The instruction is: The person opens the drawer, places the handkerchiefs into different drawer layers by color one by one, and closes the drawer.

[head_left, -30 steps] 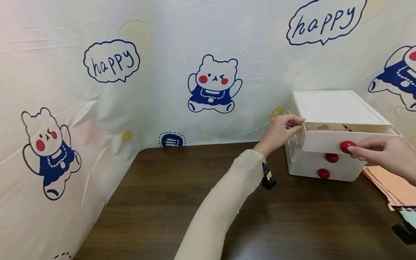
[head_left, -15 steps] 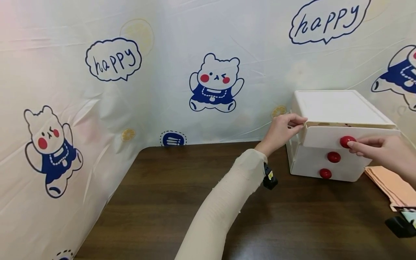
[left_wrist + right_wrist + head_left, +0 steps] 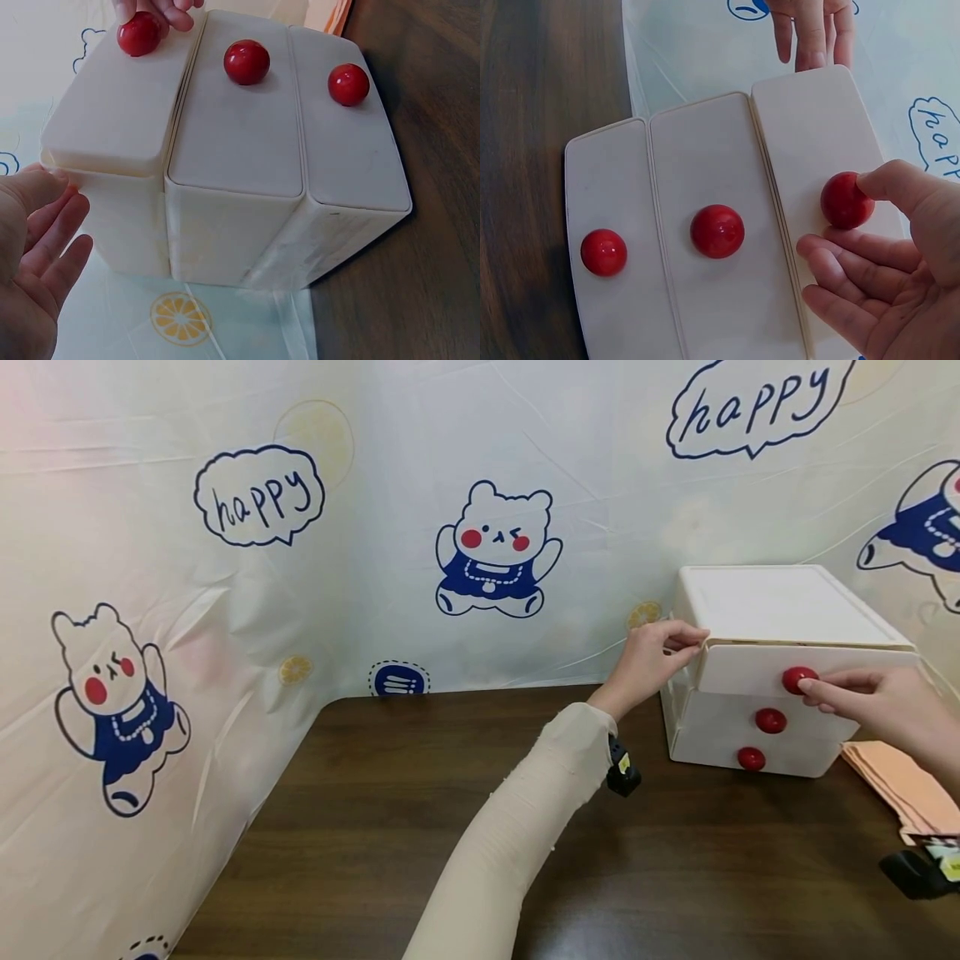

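A white drawer cabinet with round red knobs stands on the table at the right in the head view. My right hand pinches the top drawer's red knob between thumb and fingers. The top drawer sits almost flush, with a thin gap along its upper edge. My left hand rests at the cabinet's upper left corner, its fingertips touching the edge and its other fingers fairly straight beside the side wall. The middle knob and bottom knob are untouched. The drawer's contents are hidden.
A folded orange cloth lies on the brown wooden table, right of the cabinet. Behind the table hangs a pale printed curtain, close to the cabinet's back. Black wrist cameras are strapped to both wrists.
The top drawer has slid inward with my right hand on its knob, and the opening above it has narrowed to a thin line. My left hand has stayed at the corner.
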`<state>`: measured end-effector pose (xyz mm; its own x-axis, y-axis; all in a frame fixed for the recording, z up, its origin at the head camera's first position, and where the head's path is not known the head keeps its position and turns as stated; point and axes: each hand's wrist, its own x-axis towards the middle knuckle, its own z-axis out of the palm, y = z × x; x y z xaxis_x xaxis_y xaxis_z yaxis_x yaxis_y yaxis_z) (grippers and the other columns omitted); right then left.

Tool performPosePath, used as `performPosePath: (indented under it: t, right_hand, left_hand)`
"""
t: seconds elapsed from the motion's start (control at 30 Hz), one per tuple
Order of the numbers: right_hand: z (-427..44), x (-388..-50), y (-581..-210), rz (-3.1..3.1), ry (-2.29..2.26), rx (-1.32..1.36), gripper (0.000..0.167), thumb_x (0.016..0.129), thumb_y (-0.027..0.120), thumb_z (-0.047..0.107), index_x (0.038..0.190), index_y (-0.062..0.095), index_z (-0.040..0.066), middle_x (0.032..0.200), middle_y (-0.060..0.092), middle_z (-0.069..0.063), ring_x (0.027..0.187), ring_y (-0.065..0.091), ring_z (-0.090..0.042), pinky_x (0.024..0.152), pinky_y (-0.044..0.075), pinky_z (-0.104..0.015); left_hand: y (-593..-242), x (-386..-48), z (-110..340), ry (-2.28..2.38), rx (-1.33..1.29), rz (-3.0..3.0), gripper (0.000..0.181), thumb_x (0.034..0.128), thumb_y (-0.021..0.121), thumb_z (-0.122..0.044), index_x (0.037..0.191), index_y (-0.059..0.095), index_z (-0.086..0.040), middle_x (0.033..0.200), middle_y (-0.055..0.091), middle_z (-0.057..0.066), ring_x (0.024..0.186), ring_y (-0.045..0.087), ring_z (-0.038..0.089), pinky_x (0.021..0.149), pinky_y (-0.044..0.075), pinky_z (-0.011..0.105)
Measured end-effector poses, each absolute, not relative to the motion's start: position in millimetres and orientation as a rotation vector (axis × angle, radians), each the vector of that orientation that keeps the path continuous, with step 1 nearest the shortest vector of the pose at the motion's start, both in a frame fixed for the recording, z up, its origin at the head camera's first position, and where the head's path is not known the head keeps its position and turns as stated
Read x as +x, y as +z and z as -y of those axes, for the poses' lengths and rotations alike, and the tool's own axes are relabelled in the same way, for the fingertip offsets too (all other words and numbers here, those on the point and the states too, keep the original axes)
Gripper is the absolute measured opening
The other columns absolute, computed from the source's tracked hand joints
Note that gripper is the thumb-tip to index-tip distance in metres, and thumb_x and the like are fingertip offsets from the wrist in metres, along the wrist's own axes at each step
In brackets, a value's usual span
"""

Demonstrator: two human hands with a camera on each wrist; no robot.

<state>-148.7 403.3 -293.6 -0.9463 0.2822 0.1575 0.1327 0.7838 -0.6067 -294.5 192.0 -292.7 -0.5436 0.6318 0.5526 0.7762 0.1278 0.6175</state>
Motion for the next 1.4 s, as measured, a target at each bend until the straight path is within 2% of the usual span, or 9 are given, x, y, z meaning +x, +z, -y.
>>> performPosePath:
  t: [0.2,0.4,0.47,0.53,0.67,0.77,1.03,1.27,1.4]
  right_hand:
    - [-400.2,-150.6,-292.2,2.719,0.899,-0.322,0.056,0.090,0.058,0.037,0.105,0.057,-0.017,0.081,0.066,-0.021,0.062,0.049,0.002,0.054,0.042,-0.027]
    - [-398.9,-153.7,-291.6,2.714,0.877,-0.332,0.057,0.090,0.056,0.039,0.106,0.058,-0.016,0.082,0.065,-0.021,0.077,0.053,-0.026,0.057,0.042,-0.034]
    - [-399.2,-154.3,-291.8,2.706,0.879,-0.329,0.056,0.090,0.056,0.038,0.105,0.058,-0.016,0.081,0.064,-0.020,0.080,0.050,-0.031,0.058,0.041,-0.034]
    - [-399.5,-154.7,-291.8,2.700,0.880,-0.333,0.056,0.090,0.057,0.038,0.105,0.058,-0.016,0.080,0.064,-0.019,0.076,0.050,-0.024,0.058,0.040,-0.032]
    - [-399.8,-155.2,-291.9,2.694,0.904,-0.339,0.056,0.090,0.057,0.038,0.105,0.058,-0.016,0.081,0.065,-0.021,0.065,0.047,-0.001,0.058,0.039,-0.032]
    - [-399.9,-155.3,-292.3,2.697,0.922,-0.343,0.057,0.090,0.056,0.039,0.106,0.058,-0.016,0.083,0.066,-0.022,0.061,0.045,0.007,0.059,0.040,-0.032]
    - [-399.6,-154.5,-293.5,2.693,0.930,-0.336,0.055,0.091,0.055,0.038,0.106,0.058,-0.015,0.084,0.065,-0.023,0.063,0.047,0.003,0.054,0.041,-0.028]
    - [-401.1,-153.3,-296.1,2.688,0.937,-0.315,0.053,0.090,0.058,0.035,0.109,0.056,-0.015,0.092,0.062,-0.030,0.065,0.046,0.005,0.058,0.044,-0.038]
    - [-402.8,-151.4,-299.2,2.698,0.933,-0.314,0.054,0.089,0.059,0.036,0.109,0.056,-0.014,0.092,0.061,-0.030,0.066,0.049,0.003,0.056,0.045,-0.034]
  left_hand:
    - [-293.0,-295.1,-192.1,-1.374,-1.411,2.234,0.020,0.0856,0.064,-0.008,0.106,0.068,-0.008,0.099,0.068,0.000,0.076,0.056,-0.005,0.066,0.043,0.006]
    - [-293.3,-295.0,-192.7,-1.372,-1.397,2.240,0.021,0.0854,0.065,-0.009,0.106,0.068,-0.009,0.100,0.068,-0.001,0.076,0.056,-0.006,0.066,0.043,0.005]
    - [-293.2,-294.9,-193.1,-1.369,-1.396,2.246,0.021,0.0854,0.065,-0.009,0.106,0.068,-0.009,0.100,0.067,-0.001,0.076,0.056,-0.006,0.066,0.043,0.005]
    - [-293.0,-294.8,-193.3,-1.367,-1.393,2.255,0.021,0.0855,0.064,-0.009,0.107,0.068,-0.010,0.100,0.067,-0.002,0.077,0.056,-0.006,0.067,0.043,0.005]
    - [-292.5,-294.8,-193.4,-1.364,-1.390,2.259,0.021,0.0856,0.064,-0.009,0.107,0.068,-0.010,0.099,0.067,-0.003,0.077,0.056,-0.006,0.067,0.043,0.005]
    - [-292.4,-294.7,-193.3,-1.363,-1.389,2.257,0.021,0.0855,0.064,-0.009,0.106,0.068,-0.010,0.100,0.068,-0.002,0.077,0.056,-0.006,0.067,0.043,0.005]
    - [-292.8,-294.7,-193.2,-1.370,-1.387,2.260,0.021,0.0853,0.065,-0.008,0.106,0.068,-0.010,0.100,0.068,-0.002,0.077,0.056,-0.006,0.067,0.043,0.006]
    - [-292.2,-295.0,-192.9,-1.366,-1.401,2.252,0.021,0.0854,0.064,-0.008,0.106,0.068,-0.009,0.100,0.068,-0.001,0.077,0.056,-0.005,0.067,0.043,0.005]
    - [-293.2,-294.9,-193.0,-1.356,-1.410,2.243,0.021,0.0856,0.064,-0.008,0.107,0.068,-0.008,0.100,0.068,0.000,0.077,0.056,-0.005,0.067,0.043,0.005]
